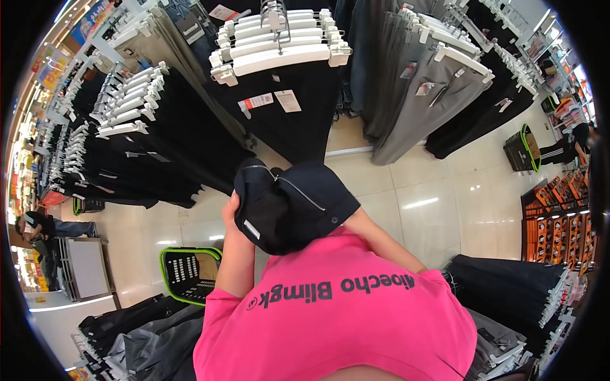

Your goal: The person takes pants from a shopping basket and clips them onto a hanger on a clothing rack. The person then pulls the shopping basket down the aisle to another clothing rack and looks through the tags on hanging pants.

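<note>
A dark garment point(298, 203) with a silver zipper and a small white label is bunched in front of my pink shirt. My left hand point(232, 213) grips its left edge; part of the thumb shows and the other fingers are behind the cloth. At the garment's right side is my right hand point(357, 222), mostly covered by the fabric, with its fingers hidden. Just beyond the garment hang black trousers point(298, 130) with a red-and-white tag and a pale tag, clipped to white hangers point(279, 58).
Racks of black trousers point(184, 120) and grey trousers point(438, 95) stand on either side. A green-rimmed black basket point(166, 270) is on the floor at left. More clothes hang at both lower corners. One person is at far left, another at far right beside a basket point(522, 152).
</note>
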The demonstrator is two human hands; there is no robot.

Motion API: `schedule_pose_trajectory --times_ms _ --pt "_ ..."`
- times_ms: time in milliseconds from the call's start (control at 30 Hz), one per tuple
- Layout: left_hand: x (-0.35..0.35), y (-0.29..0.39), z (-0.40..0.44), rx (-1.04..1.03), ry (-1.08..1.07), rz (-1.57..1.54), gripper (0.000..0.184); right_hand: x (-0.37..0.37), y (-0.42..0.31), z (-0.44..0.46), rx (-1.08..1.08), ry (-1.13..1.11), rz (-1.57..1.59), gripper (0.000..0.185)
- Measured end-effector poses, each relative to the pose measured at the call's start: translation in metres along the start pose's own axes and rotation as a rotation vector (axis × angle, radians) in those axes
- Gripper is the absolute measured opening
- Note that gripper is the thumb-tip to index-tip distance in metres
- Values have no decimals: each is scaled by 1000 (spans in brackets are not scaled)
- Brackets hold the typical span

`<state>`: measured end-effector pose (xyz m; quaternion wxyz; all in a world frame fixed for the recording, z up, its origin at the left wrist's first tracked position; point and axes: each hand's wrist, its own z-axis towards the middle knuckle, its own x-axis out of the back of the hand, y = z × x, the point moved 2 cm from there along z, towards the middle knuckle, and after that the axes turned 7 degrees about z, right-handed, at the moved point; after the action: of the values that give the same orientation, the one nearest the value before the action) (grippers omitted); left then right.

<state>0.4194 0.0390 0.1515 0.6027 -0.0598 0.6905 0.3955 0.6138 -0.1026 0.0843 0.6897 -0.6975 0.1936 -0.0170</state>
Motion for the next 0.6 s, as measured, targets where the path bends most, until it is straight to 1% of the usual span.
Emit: schedule_pose_trajectory --times_ms 33,100,233,300,333,400,533,600 --pt "4 4 -1 -6 20 51 64 1 -2 3 6 0 -4 48" --pt "4 12 -2 -10 87 99 65 -2 -9 9 23 -7 97 43" --pt "15 33 -3 -10 36 113 64 -18 -8 23 15 -1 150 40" --pt "21 43 -2 -16 21 96 62 -33 -12 29 -161 114 390 32" --pt "23 48 -1 -16 16 95 62 -36 -11 33 -156 115 388 32" --pt "27 57 1 -25 49 73 61 -37 -1 40 -254 162 508 24" --pt "35 75 6 11 56 63 61 -30 7 55 -198 185 618 22" --pt "43 84 7 84 88 71 63 -35 -4 63 -107 306 624 22"
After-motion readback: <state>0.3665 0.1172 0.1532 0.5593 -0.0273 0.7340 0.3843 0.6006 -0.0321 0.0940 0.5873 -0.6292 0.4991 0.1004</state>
